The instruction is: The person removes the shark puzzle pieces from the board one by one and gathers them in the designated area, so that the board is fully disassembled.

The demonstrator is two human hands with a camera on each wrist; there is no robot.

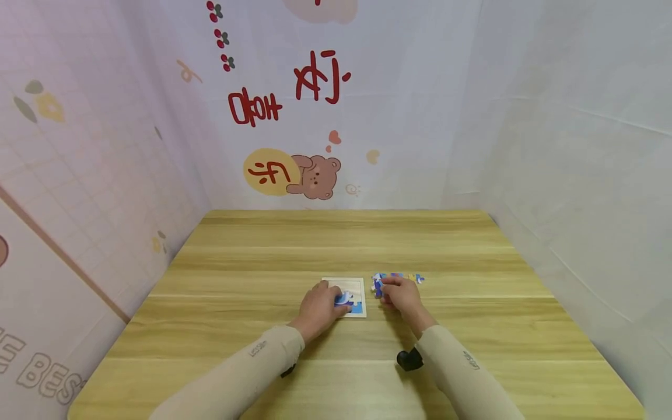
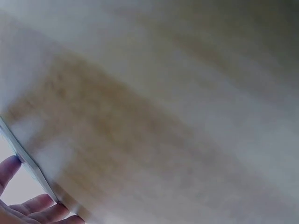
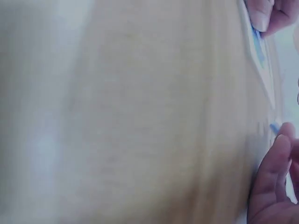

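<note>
The left hand [image 1: 317, 306] is being laid over the left side of a shallow puzzle tray [image 1: 364, 297], its wrist being angled in from the near left. Its thumb and index finger are being brought to a blue-and-white piece [image 1: 343, 298] inside the tray, while other fingers [image 2: 32, 205] are being spread along the tray's edge in the left wrist view; whether the piece is being grasped or merely pressed cannot be told. Joined blue pieces [image 1: 357, 307] are being held within the frame at its near right corner, next to bare pale wood.

The right hand [image 1: 403, 296] is being held just beside the tray's right side, its forearm being slanted in from the near right. Its thumb and fingers are being curled, and a small blue piece [image 3: 274, 127] is being pinched at the tips (only a sliver is being shown in the right wrist view). Loose pieces [image 1: 396, 275] are being spread on the table beyond that hand, to the right of the tray.

Both forearms are being covered by pale sleeves [image 1: 457, 361], and a black device [image 1: 409, 359] is being carried beneath the right wrist. The wood-grained table [image 1: 262, 251] is being backed by a white printed cloth [image 1: 409, 116].
</note>
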